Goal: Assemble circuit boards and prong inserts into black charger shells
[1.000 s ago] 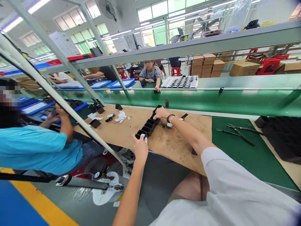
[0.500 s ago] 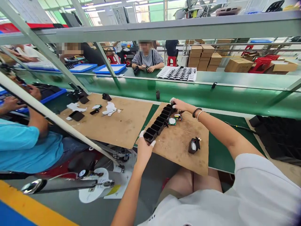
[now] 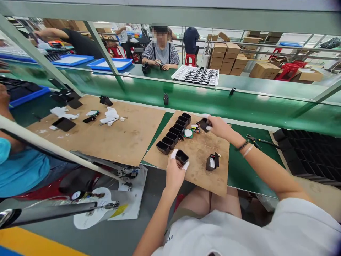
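Note:
My left hand [image 3: 176, 172], its fingertips covered in white, is closed around a small open-topped black plastic box [image 3: 182, 156] near the front of the cardboard sheet [image 3: 197, 153]. At the back of the sheet, my right hand [image 3: 220, 128] grips another black box [image 3: 203, 124], tilted over. Between them stands a slanting row of several black boxes [image 3: 172, 132], their open sides up. Close to the row lie a green circuit board with a white disc [image 3: 188, 133] and a smaller board with yellow parts [image 3: 195, 128]. Nearer me sits a filled black box with its lid ajar [image 3: 212, 162].
To the right are pliers [image 3: 253, 140] and many stacked black boxes [image 3: 306, 153]. A green conveyor [image 3: 202, 101] runs behind, carrying a small black unit [image 3: 166, 99]. A co-worker in blue [image 3: 23, 163] sits at left beside a slanted white pole [image 3: 64, 145]. A rail [image 3: 186, 16] crosses overhead.
Both hands have come away from the row's two ends, each taking a box. The left hand moved right and nearer me, the right hand further right. The camera view has shifted.

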A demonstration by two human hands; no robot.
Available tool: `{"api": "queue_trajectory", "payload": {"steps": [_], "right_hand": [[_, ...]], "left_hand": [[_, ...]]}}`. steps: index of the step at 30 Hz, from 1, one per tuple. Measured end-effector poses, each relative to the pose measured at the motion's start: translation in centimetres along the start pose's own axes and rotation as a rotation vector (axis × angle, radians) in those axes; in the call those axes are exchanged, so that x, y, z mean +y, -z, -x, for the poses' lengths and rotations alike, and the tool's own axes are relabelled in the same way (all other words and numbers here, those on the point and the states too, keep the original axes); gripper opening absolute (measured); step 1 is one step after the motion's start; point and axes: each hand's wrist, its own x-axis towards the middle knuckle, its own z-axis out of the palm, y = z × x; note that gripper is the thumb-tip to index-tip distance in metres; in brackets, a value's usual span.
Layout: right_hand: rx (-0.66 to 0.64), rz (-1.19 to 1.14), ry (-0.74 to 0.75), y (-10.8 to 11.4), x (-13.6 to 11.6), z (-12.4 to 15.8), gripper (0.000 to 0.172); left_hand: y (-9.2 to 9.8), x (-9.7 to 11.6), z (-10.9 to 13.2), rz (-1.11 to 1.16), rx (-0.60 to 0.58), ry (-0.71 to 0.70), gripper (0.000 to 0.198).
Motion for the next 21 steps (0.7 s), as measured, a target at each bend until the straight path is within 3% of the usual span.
{"api": "queue_trajectory", "payload": {"steps": [3, 6, 10, 14, 18, 21], "right_hand": [[-0.138, 0.055, -0.031, -0.2, -0.1, 4.6, 0.060], [-0.180, 0.124, -0.065, 0.0, -1.4, 5.6, 0.052], [-0.177, 0.173, 0.031, -0.2, -4.7, 1.5, 0.034], [-0.235, 0.165, 0.071, -2.3, -7.6, -3.0, 0.034], [-0.270, 0.124, 0.054, -3.0, -7.5, -4.0, 0.027], [-0.402, 0.030, 0.059, -2.1, -5.9, -3.2, 0.020]], "left_hand": [[-0.7, -0.3, -1.3, 0.029, -0.051, 0.004, 0.074], [-0.6, -0.5, -2.0, 0.039, -0.106, 0.017, 0.077], [0.4, -0.4, -1.9, 0.033, -0.239, -0.035, 0.072], [0.9, -0.6, -1.9, 0.023, -0.277, -0.107, 0.068], [0.7, -1.0, -2.0, 0.048, -0.264, -0.131, 0.069], [1.2, -1.2, -2.1, 0.093, -0.332, -0.127, 0.070]]}}
